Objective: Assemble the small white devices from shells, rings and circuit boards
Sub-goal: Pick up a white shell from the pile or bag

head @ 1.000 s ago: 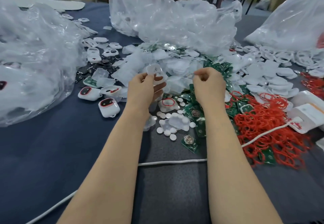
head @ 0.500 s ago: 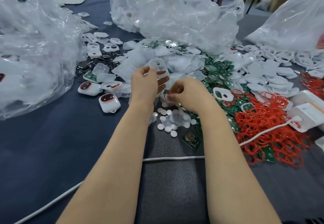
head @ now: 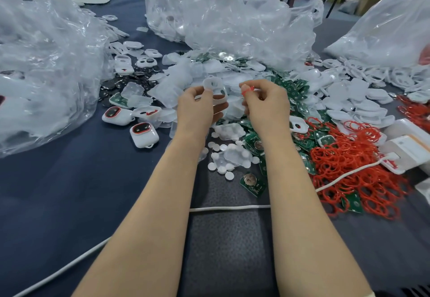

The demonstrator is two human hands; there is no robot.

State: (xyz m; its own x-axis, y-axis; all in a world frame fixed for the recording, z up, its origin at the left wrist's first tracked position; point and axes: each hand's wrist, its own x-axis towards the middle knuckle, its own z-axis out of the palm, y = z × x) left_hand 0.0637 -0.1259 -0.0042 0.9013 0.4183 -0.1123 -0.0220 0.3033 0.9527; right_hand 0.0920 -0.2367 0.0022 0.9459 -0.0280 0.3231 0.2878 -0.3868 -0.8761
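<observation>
My left hand [head: 197, 108] holds a white shell [head: 215, 89] with cut-out windows, raised above the parts pile. My right hand [head: 267, 103] pinches a small red ring [head: 247, 91] just to the right of that shell, a short gap between them. Below the hands lie green circuit boards [head: 252, 184] and white round discs [head: 229, 166]. A heap of red rings [head: 349, 168] spreads to the right. Two finished white devices with red-rimmed windows [head: 144, 135] sit to the left on the blue cloth.
Big clear plastic bags stand at the left [head: 44, 75], at the back [head: 228, 20] and at the far right [head: 391, 31]. Loose white shells [head: 358, 101] cover the right side. A white cord [head: 232, 208] crosses under my forearms. White boxes [head: 409, 143] sit at the right edge.
My right hand dipped toward the pile beside my left hand, then rose with a red ring in its fingertips. My left hand kept the shell raised.
</observation>
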